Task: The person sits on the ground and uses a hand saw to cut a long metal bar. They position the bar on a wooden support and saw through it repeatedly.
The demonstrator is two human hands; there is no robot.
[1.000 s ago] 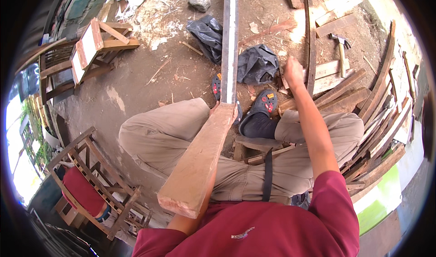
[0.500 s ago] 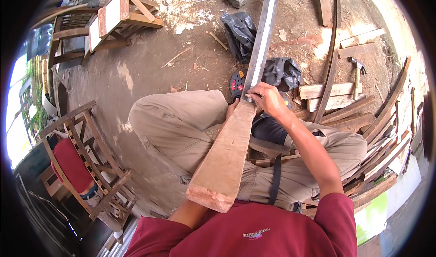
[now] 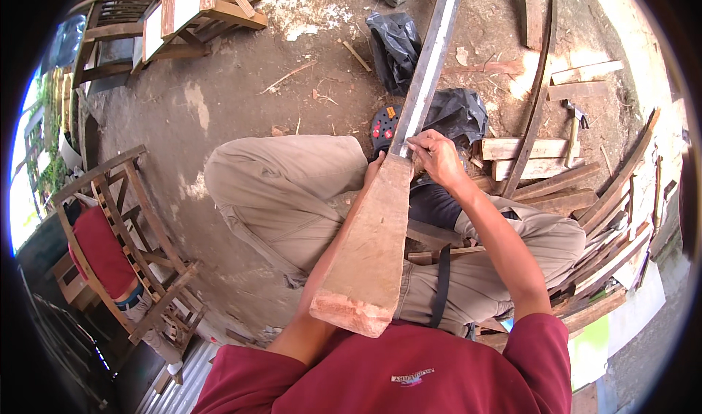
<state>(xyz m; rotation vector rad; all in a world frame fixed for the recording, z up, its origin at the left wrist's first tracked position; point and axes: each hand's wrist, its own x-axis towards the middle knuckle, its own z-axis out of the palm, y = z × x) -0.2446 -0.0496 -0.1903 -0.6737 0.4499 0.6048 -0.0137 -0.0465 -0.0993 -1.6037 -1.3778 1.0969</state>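
Note:
A thick, tapered wooden piece (image 3: 363,246) lies lengthwise above my lap, its broad end toward my chest. From its narrow end a long, straight metal strip (image 3: 428,74) with dark edges and a bright middle runs away from me. My left hand (image 3: 374,167) grips the wood from the left side near that joint, most of its fingers hidden underneath. At the right edge of the strip, just beyond the joint, my right hand (image 3: 436,158) has its fingers pinched together. Whatever lies between them is too small to make out.
Black plastic bags (image 3: 457,118) lie by my dark clog (image 3: 383,127). A hammer (image 3: 575,130) leans at the right beside stacked wood (image 3: 530,148) and curved slats (image 3: 540,92). At left, a person in a red shirt (image 3: 102,249) is behind a wooden chair frame (image 3: 157,216).
My right hand has shifted slightly right and down along the strip's edge. The wooden piece's broad end has swung a little right, showing more of my left forearm.

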